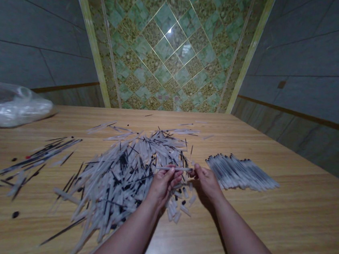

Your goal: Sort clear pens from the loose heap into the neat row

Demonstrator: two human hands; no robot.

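A slim pen (174, 168) with a pale translucent barrel lies level between my two hands. My left hand (163, 183) is closed around its middle and left part. At the pen's dark right end, my right hand (204, 179) is closed in a pinch; whether a small cap or plug sits in those fingertips is too small to tell. Beneath and left of my hands spreads a large heap of loose pen parts (111, 185), pale barrels mixed with thin dark refills. Several short pale caps (174, 212) and black plugs lie just below my hands.
To the right, a neat row of pens (240, 173) lies side by side on the wooden table (283, 220). Long dark refills (39, 157) are scattered at left. A clear plastic bag (14, 106) rests at the far left. A tiled wall (174, 54) stands behind the table.
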